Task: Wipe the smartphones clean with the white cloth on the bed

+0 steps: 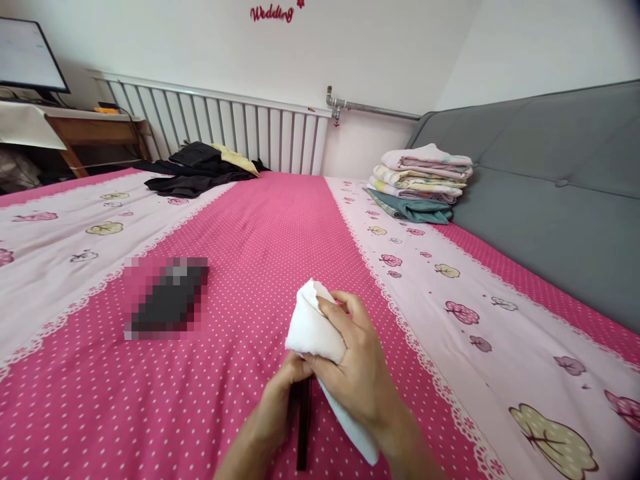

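My right hand (357,360) is closed on a white cloth (315,327), which is bunched over the top of something and hangs down below the palm. Just under it, my left hand (280,393) is closed around a dark, narrow, stiff object (303,427). One thin straight length of that object points down toward me. Cloth and fingers cover its upper part, so its kind does not show. Both hands touch each other above the pink bedspread (260,247).
A pixelated dark flat object (170,297) lies at left on the bed. Dark clothes (200,167) lie near the radiator (220,120). Folded fabrics (420,177) are stacked against the grey headboard (540,147). A desk (95,130) with a monitor (30,57) stands at far left.
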